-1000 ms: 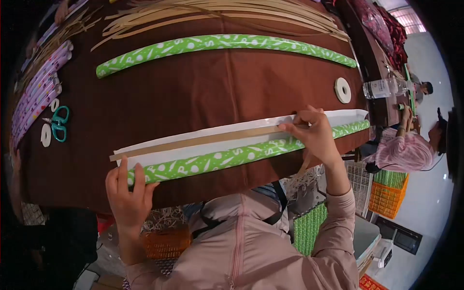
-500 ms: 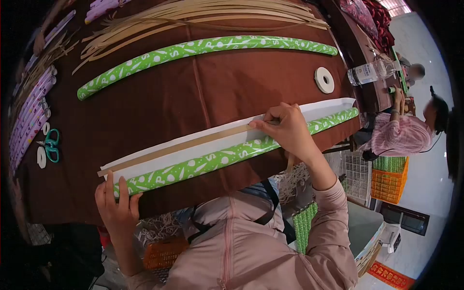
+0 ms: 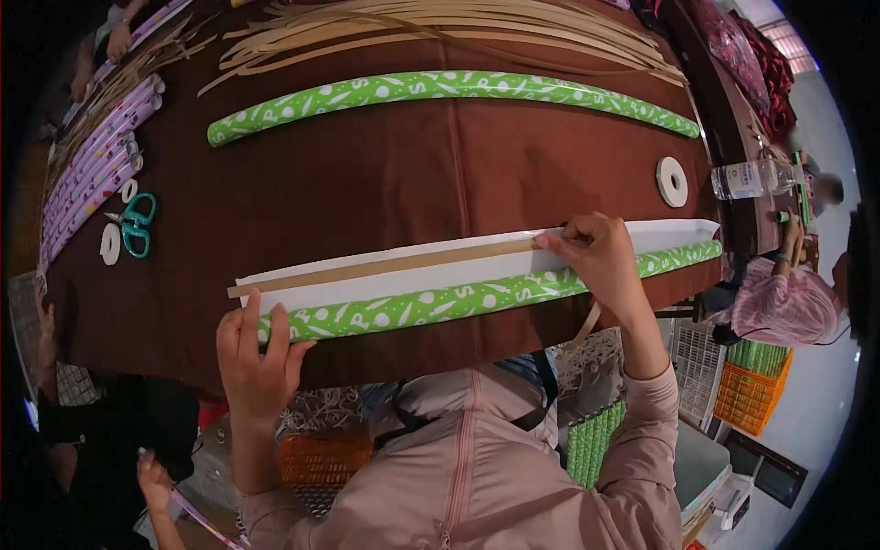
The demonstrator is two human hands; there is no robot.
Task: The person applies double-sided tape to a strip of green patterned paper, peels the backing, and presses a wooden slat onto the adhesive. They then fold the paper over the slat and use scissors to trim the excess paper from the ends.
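Observation:
A roll of green wrapping paper (image 3: 403,310) with white print lies along the table's near edge, its white-backed flap (image 3: 642,238) turned up. A flat tan strip (image 3: 394,263) runs along that flap. My left hand (image 3: 257,362) rests over the roll's left end, fingers stretched and apart, one fingertip at the strip's left end. Thumb and finger of my right hand (image 3: 600,257) pinch the strip near its middle. A loose tan tail (image 3: 585,328) hangs below the right hand. A second green roll (image 3: 449,85) lies farther back.
Tan strips (image 3: 440,32) lie at the back. Purple rolls (image 3: 96,188), teal scissors (image 3: 137,225) and a tape roll (image 3: 110,245) are at left; another tape roll (image 3: 672,181) and a bottle (image 3: 747,180) at right. Other people sit or stand at both sides.
The whole view has shifted, so the table appears farther right. My hands keep their places on the roll and strip. Another person's hand shows at lower left.

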